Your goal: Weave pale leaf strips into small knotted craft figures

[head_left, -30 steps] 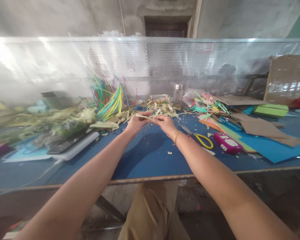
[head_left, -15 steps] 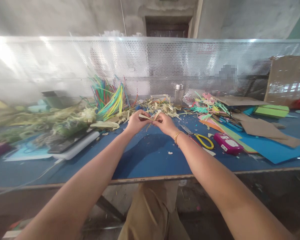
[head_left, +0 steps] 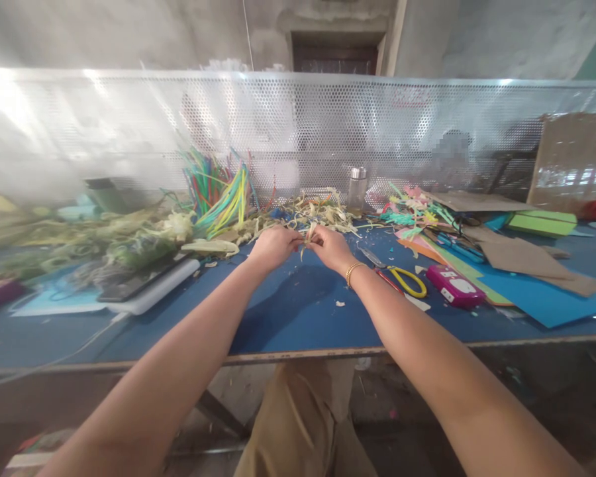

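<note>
Just above the blue tabletop, my two hands meet near the middle of the view. My left hand (head_left: 277, 245) is closed, its fingertips pinched at a pale dried strip (head_left: 308, 233) that looks like corn husk. My right hand (head_left: 330, 246), with a gold bracelet at the wrist, pinches the same strip between thumb and fingers. A thin end of it hangs below the fingertips. Behind them lies a heap of curled pale husk scraps (head_left: 322, 209). Yellow-handled scissors (head_left: 407, 281) rest right of my right hand.
Coloured pipe cleaners (head_left: 218, 192) stand back left, beside greenish husk bundles (head_left: 139, 245) and a white power bank or phone (head_left: 163, 288). A glass bottle (head_left: 357, 189) stands at the back. A magenta box-shaped device (head_left: 454, 286), coloured paper (head_left: 551, 305) and cardboard (head_left: 526, 255) lie right. A perforated metal screen (head_left: 338, 119) runs behind.
My left fingers have turned over and closed in toward my right ones. The strip end that stuck out across my left fingers no longer shows there.
</note>
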Motion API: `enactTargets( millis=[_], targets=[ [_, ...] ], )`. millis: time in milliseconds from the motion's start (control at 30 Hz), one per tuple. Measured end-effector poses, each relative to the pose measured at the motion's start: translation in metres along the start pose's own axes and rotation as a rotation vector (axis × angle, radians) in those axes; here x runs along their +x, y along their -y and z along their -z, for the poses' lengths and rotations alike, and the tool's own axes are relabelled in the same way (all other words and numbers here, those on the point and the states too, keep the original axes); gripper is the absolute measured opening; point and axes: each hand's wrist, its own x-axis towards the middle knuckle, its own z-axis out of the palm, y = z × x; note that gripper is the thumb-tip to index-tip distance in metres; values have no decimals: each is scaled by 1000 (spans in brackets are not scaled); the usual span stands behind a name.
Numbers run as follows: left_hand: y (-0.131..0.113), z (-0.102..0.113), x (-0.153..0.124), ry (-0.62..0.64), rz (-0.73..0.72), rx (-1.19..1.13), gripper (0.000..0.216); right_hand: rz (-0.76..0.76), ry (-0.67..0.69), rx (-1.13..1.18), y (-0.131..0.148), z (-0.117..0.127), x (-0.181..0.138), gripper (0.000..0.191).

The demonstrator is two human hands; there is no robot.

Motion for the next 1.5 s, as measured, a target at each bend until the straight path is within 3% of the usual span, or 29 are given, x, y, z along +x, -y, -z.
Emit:
enactTargets(
  millis=[133,400,533,800,1033,1200,1300,1400,1500],
  targets=[
    [-2,-1,-2,-5,35,1,17,25,11,-71,6,3,-1,7],
    [9,-10,-2,134,141,-342,30,32,42,-6,5,3,1,4],
    [11,-12,-2,189,193,-362,31,6,64,55,1,0,2,3],
    [6,-13,-3,108,224,-294,27,-97,30,213,-5,-9,8,7],
    [3,-9,-3,93,274,-480,25,-160,10,432,-10,-7,9,14],
    [8,-11,-4,-9,411,-647,30,-186,-5,488,-11,-4,10,15],
    [4,-7,-5,82,411,-862,47,-181,18,550,-11,-6,10,15],
    [0,-2,-5,239,343,-912,44,-179,11,571,-12,-7,10,16],
    [1,0,-6,291,302,-897,41,-179,-2,558,-12,-6,10,17]
  ],
)
